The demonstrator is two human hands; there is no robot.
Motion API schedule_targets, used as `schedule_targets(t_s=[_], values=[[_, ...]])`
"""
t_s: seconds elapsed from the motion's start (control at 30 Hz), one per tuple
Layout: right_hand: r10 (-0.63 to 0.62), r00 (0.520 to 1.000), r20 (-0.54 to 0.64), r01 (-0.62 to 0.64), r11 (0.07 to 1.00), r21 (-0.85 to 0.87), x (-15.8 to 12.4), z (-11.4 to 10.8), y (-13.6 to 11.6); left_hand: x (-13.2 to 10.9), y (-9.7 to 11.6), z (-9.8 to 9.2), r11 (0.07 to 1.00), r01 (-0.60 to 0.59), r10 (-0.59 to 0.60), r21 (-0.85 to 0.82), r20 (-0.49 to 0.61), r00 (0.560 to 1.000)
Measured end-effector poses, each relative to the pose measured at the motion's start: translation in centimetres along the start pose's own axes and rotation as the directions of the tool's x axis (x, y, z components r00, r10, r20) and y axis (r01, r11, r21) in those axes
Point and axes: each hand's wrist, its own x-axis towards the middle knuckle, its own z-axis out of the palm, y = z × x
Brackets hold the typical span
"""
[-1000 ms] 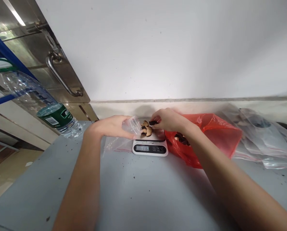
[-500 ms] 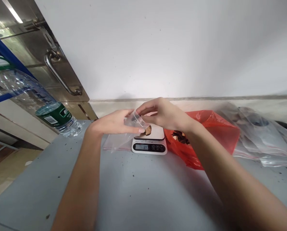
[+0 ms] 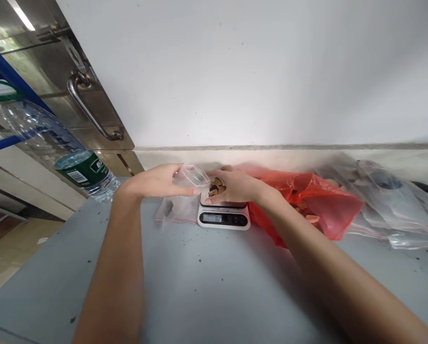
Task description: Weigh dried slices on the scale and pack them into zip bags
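Note:
A white digital kitchen scale (image 3: pixel 224 220) stands on the grey table, its display lit. Several brown dried slices (image 3: pixel 216 187) are on top of it, their exact kind unclear. My right hand (image 3: pixel 235 185) curves round these slices, thumb at the front and fingers behind, closed about them. Just left of the scale, my left hand (image 3: pixel 159 182) grips a clear plastic bag (image 3: pixel 195 176) between thumb and fingers, its mouth spread towards the slices. Beside the scale on the right, a red plastic bag (image 3: pixel 339 210) with more dried pieces lies open, partly hidden by my right forearm.
Clear zip bags (image 3: pixel 393 215) lie in a pile at the right against the wall. A flat clear bag (image 3: pixel 174 210) rests left of the scale. On the left is a big water bottle (image 3: pixel 88 172) with a green label. Dark crumbs dot the table (image 3: pixel 199 296).
My right hand has come away from the bag's mouth and down onto the slices on the scale. My left hand has shifted slightly left with the bag. The display reading has changed.

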Motion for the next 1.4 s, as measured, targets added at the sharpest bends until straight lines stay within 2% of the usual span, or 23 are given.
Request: schedule_targets(t_s=[0.27,0.5,0.7,0.8,0.93,1.03,1.13,1.27,1.4], values=[[-0.041,0.999,0.004,0.041,0.999,-0.028,-0.1,0.2,-1.2,0.3,0.6,0.4,0.996,-0.085,0.085,-0.009,0.029,0.996],[0.018,1.000,-0.001,-0.018,0.999,0.039,-0.6,-0.7,-0.2,0.6,0.4,0.7,0.994,0.077,-0.082,0.076,0.069,0.994],[0.067,0.997,-0.047,-0.059,0.985,0.160,-1.0,-1.9,1.2,1.2,0.5,1.2,0.997,0.023,-0.030,0.073,0.101,0.994],[0.009,0.997,-0.071,0.015,0.943,0.333,-0.9,-2.4,1.8,1.4,0.9,1.3,0.998,-0.037,0.031,0.058,0.103,0.994],[-0.077,0.978,-0.194,0.173,0.818,0.549,-0.9,-2.4,1.5,1.5,1.5,1.5,0.986,-0.165,0.167,-0.028,0.081,0.983],[-0.149,0.938,-0.314,0.303,0.790,0.532,-1.0,-1.9,0.5,1.5,1.8,1.6,0.969,-0.230,0.231,-0.091,-0.010,0.973],[-0.204,0.892,-0.402,0.392,0.793,0.466,-1.0,-1.4,-0.2,1.6,1.7,1.7,0.964,-0.239,0.227,-0.120,-0.106,0.968],[-0.261,0.872,-0.414,0.463,0.715,0.524,-1.2,-1.5,-0.1,1.6,1.5,1.6,0.958,-0.239,0.227,-0.156,-0.091,0.970],[-0.208,0.881,-0.426,0.445,0.671,0.593,-1.6,-2.0,0.4,1.2,1.4,1.3,0.933,-0.276,0.271,-0.232,-0.053,0.961]])
